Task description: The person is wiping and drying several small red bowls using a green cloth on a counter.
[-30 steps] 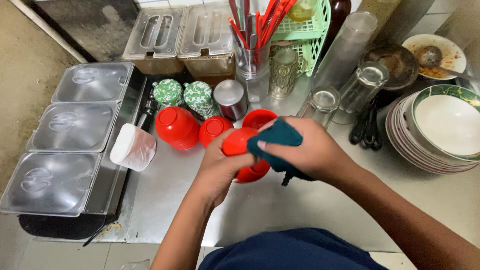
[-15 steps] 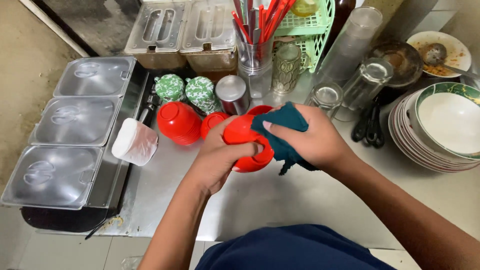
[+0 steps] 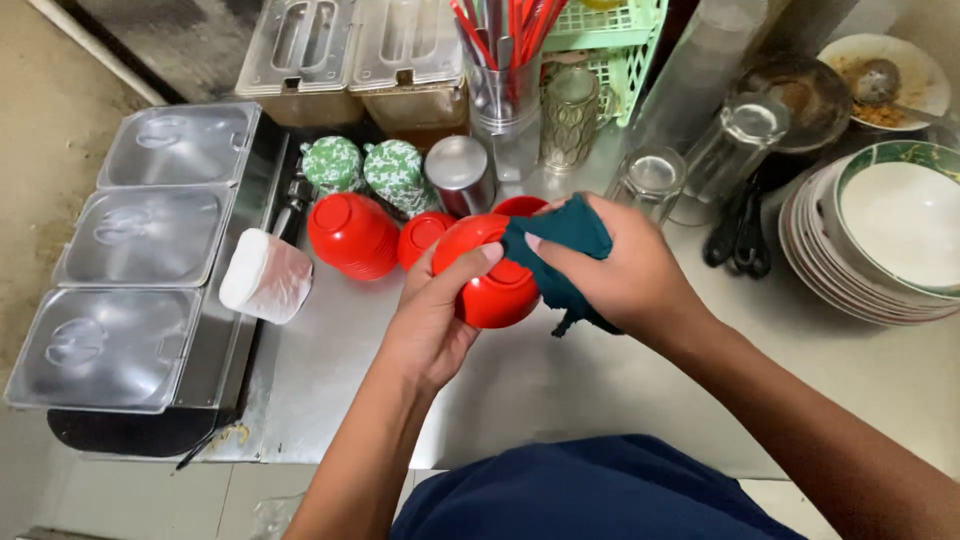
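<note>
steel surface [image 3: 330, 370] lies under both hands. the left hand [image 3: 435, 320] has its fingers closed around a red bowl [image 3: 490, 285], held above the surface. the right hand [image 3: 625, 275] grips a dark green cloth [image 3: 555, 245], pressing it against the bowl. just behind stand more red bowls [image 3: 355, 235], then glasses [image 3: 650, 185] and stacked plates [image 3: 870, 260].

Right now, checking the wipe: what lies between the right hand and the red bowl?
Head view: a dark green cloth lies between right hand and red bowl.
</note>
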